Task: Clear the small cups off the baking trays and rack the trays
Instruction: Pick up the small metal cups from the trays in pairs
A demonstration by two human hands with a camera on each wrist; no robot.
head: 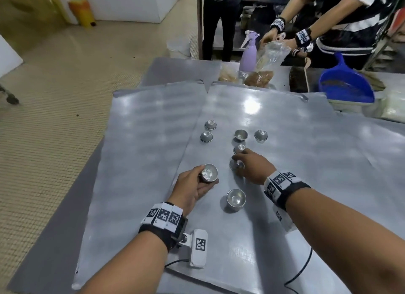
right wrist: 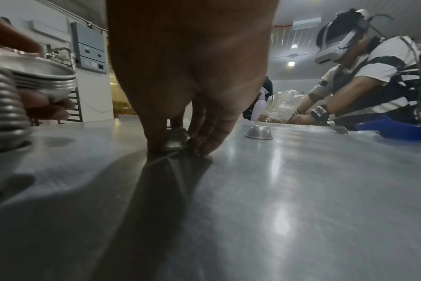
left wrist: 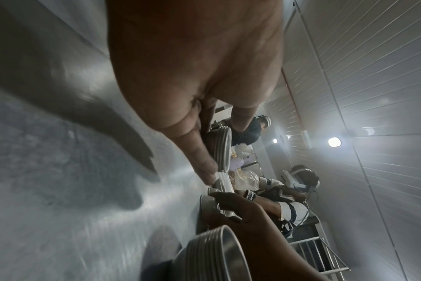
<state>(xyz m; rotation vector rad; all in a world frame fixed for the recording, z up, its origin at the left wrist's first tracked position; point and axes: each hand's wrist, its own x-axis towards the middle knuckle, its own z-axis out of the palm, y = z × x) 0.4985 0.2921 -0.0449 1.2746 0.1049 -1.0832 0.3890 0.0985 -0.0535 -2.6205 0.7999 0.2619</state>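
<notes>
Two forearms reach over the upper baking tray (head: pixel 295 140). Left hand (head: pixel 192 184) grips a nested stack of cups (head: pixel 209 173), mouth up, just left of the right hand (head: pixel 252 166), whose fingertips (right wrist: pixel 199 150) pinch an upturned cup (right wrist: pixel 177 139) standing on the tray. Six more cups or stacks lie scattered nearby; another stack (head: pixel 236 198) stands nearest the wrists.

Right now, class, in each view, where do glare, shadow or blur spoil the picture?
Head view: ceiling-light glare blooms on the far baking tray. Left wrist view: the picture is tilted, with lamp flare at the right and the left hand throwing a dark shadow. Right wrist view: the right hand is shadowed; the near stack of cups blurs.
</notes>
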